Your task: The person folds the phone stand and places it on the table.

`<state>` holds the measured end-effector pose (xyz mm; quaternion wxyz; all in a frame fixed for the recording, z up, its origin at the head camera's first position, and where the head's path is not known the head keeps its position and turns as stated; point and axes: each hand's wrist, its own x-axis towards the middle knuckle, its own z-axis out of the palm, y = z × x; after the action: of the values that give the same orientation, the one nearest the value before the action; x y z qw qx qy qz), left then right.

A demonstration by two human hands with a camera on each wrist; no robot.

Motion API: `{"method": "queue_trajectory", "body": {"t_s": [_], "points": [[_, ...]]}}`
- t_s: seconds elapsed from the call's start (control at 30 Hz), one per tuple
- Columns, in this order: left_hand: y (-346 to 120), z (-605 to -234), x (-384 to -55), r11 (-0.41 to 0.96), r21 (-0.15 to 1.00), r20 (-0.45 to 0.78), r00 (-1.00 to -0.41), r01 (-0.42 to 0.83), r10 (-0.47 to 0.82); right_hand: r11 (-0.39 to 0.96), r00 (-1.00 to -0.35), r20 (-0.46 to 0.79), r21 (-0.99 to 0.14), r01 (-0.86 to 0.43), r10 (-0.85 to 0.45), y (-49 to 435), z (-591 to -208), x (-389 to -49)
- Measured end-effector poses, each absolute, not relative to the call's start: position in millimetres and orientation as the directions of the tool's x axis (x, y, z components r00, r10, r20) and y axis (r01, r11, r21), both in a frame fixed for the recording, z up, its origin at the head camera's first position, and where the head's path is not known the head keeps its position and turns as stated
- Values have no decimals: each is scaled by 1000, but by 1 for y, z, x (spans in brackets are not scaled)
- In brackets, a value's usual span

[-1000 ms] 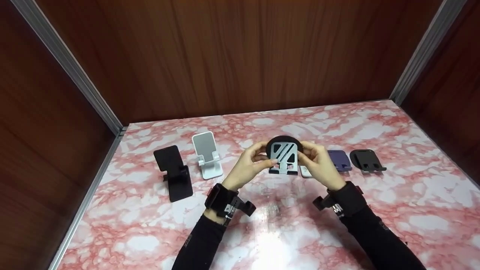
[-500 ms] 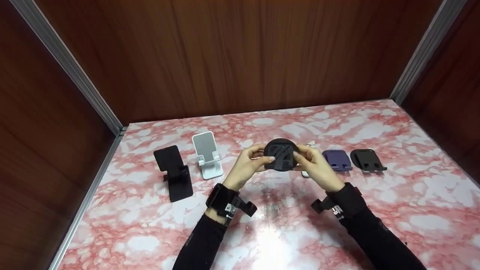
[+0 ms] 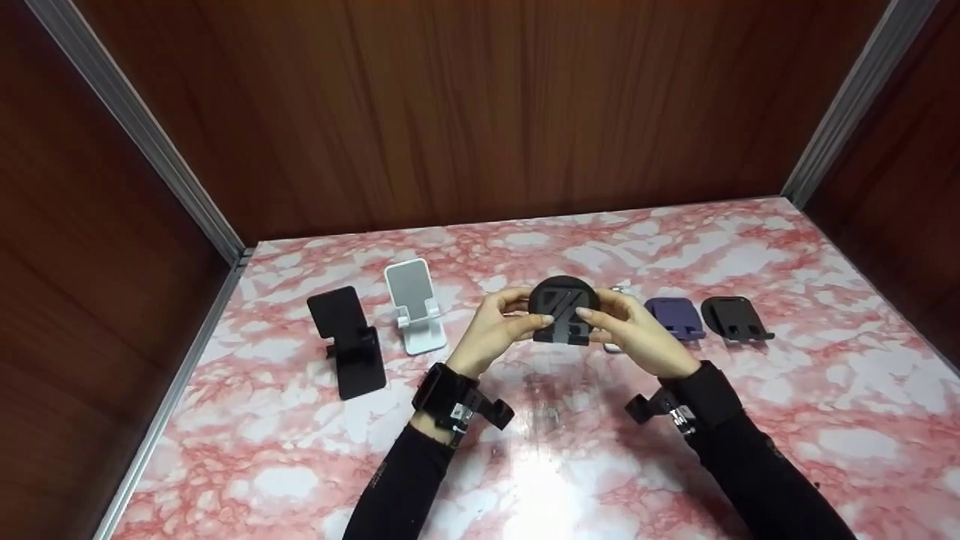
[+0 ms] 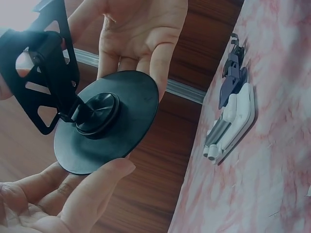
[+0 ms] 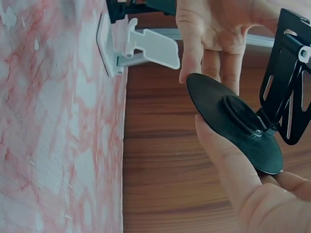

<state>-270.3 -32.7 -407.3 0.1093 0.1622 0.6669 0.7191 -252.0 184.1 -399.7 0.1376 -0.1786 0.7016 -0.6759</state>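
Both hands hold up a black phone stand (image 3: 562,292) above the table in the head view. Its slotted plate faces the head camera, with a round base behind it. My left hand (image 3: 491,330) grips the left side, thumb on the plate. From the right, my right hand (image 3: 645,341) pinches it, its thumb also lying on the plate's front. The left wrist view shows the round base (image 4: 136,116) between the fingers of both hands, and the hinged arm unfolded away from it. In the right wrist view the plate (image 5: 289,92) stands out from the base at an angle.
Left on the pink marbled table (image 3: 285,480) stand an unfolded black phone stand (image 3: 360,367) and a white one (image 3: 411,292). To the right lie folded purple (image 3: 673,315) and black (image 3: 731,319) stands. A folded white stand (image 4: 238,116) is partly hidden behind my right hand.
The held stand's plate has tilted, from bright and reflective to dark. My right thumb has moved from the plate's edge onto its front. The stands on the table have not moved.
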Motion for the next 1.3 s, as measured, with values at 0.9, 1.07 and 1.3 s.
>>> {"method": "queue_trajectory", "body": {"t_s": [0.9,1.07,1.3], "points": [[-34,-384,-256,-18,1000,17,-923,11,384,-140,-887,40,-990,27,-460,185,-403,-255],[-34,-385,-257,-18,1000,26,-922,21,385,-156,-876,54,-987,25,-479,185,-403,-255],[-34,-387,-258,-21,999,46,-920,41,388,-146,-872,63,-989,10,-485,186,-404,-256]]}}
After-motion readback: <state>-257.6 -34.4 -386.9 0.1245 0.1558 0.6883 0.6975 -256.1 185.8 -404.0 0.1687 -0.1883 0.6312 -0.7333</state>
